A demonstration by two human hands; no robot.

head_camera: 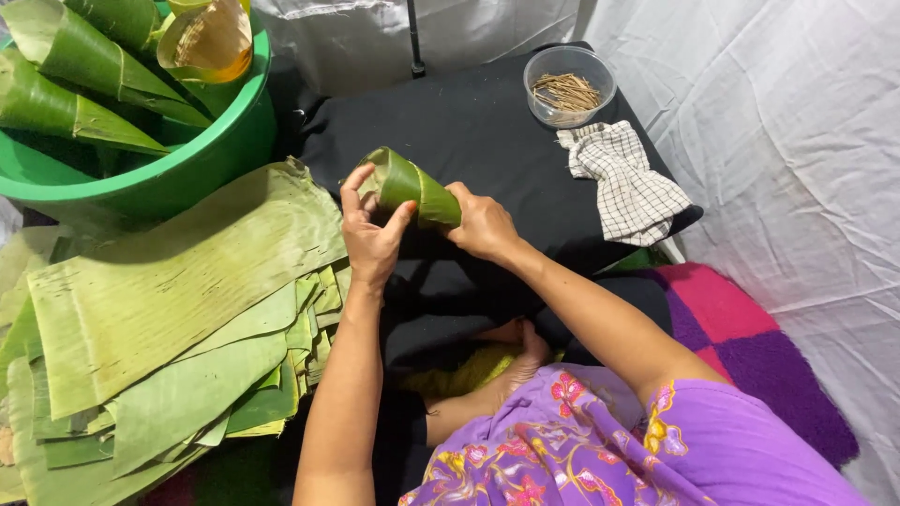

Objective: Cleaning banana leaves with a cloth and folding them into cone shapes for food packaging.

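White cloth covers the floor and backdrop. On it, a black padded surface. Left of the surface: stack of flat, cut green banana leaves. Upper left: round green plastic tub holding rolled banana-leaf cones. Far end of the surface: checked white cloth, and beside it a clear round plastic bowl of thin brown sticks. Centre, above the surface: green banana leaf rolled into a cone, held in both hands. Left hand: grip closed, thumb and fingers pinching the cone's wide end. Right hand: grip wrapped round the narrow end.
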